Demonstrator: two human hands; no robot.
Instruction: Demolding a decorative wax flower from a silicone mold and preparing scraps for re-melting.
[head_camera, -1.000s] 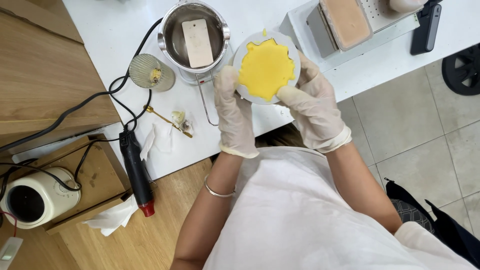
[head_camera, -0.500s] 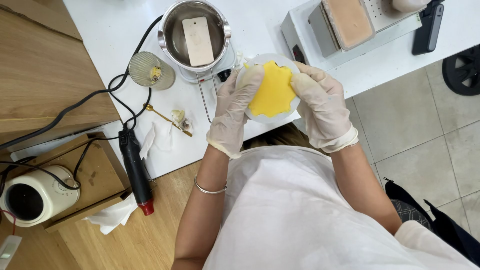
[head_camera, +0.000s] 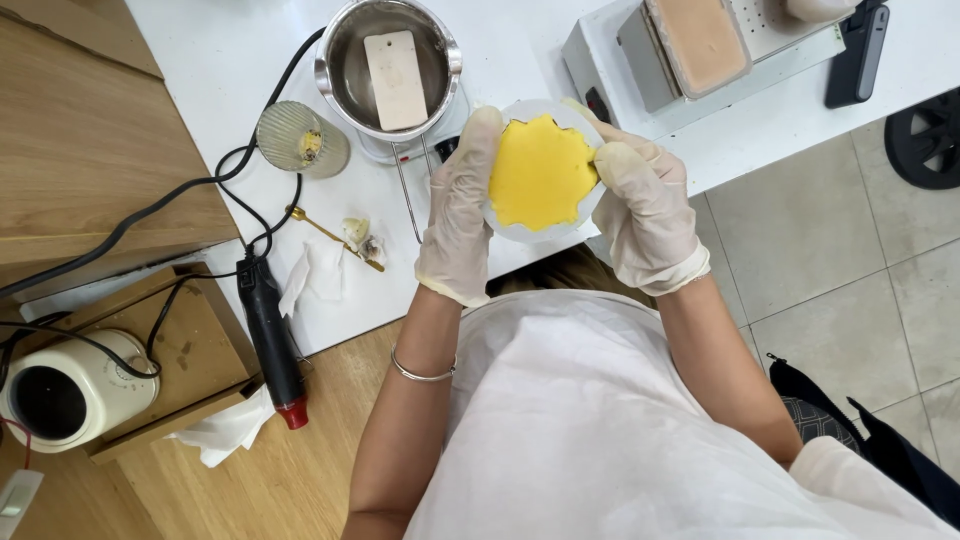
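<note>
Both my hands wear pale thin gloves and hold a round white silicone mould (head_camera: 520, 228) filled with a yellow, wavy-edged block (head_camera: 540, 172). My left hand (head_camera: 458, 210) grips the mould's left rim, fingers pointing up. On the right rim, my right hand (head_camera: 645, 210) presses its thumb at the yellow block's edge. The mould hangs over the near edge of the white table (head_camera: 250, 60).
A steel melting pot (head_camera: 390, 65) with a beige slab stands behind the mould. A ribbed glass (head_camera: 300, 138), a gold spoon (head_camera: 330, 237), a black heat gun (head_camera: 270, 340), cables, a white appliance (head_camera: 55, 392) and a metal machine with a pink tray (head_camera: 700, 45) surround it.
The mould was tilted and squeezed half a second ago; now it faces up again, flat between both hands, slightly lower and nearer to me than a second ago.
</note>
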